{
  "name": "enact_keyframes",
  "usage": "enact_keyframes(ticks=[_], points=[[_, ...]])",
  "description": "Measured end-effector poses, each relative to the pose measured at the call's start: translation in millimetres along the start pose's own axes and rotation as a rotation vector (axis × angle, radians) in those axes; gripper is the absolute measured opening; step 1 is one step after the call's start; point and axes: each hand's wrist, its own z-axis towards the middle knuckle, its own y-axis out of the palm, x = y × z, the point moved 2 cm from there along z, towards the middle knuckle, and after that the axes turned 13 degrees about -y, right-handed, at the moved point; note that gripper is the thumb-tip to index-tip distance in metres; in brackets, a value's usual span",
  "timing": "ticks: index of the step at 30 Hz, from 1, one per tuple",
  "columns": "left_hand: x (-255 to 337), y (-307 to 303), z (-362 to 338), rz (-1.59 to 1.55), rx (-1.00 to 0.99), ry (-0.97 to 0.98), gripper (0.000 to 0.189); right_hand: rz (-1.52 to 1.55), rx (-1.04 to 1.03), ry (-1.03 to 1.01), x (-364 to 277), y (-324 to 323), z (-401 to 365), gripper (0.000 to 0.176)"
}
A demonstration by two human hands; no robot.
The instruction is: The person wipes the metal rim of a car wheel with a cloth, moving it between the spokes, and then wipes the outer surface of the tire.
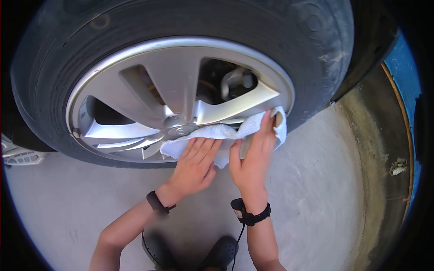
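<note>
A white cloth (218, 132) lies across the lower right part of a silver alloy wheel rim (169, 67), just below and right of its centre cap (180, 131). My left hand (195, 165) presses on the cloth's left half with its fingers stretched out flat. On the right half rests my right hand (254, 158), its fingers extended over the cloth and its thumb apart from them. The cloth's right end curls up beside the fingertips. A black tyre (149, 20) surrounds the rim.
Grey floor (312, 194) spreads below the wheel. Two dark shoes (224, 250) stand at the bottom. On the right run a dark, stained curved edge (384, 162) and a blue surface (407, 67). A grey slotted object (22, 156) sits at the far left.
</note>
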Motion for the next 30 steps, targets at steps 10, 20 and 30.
enact_keyframes(ticks=[10,20,30], points=[[-61.4,-2.2,-58.1,0.033,-0.052,-0.164,0.070,0.044,0.092,-0.023,-32.1,54.1,-14.1,0.072],[-51.1,9.8,-80.1,-0.369,0.125,-0.349,0.076,0.072,-0.153,-0.179,-27.6,60.0,-47.6,0.075],[-46.4,-23.3,-75.3,-0.546,0.149,-0.390,0.062,0.157,-0.090,-0.280,-43.3,40.5,-38.9,0.075]])
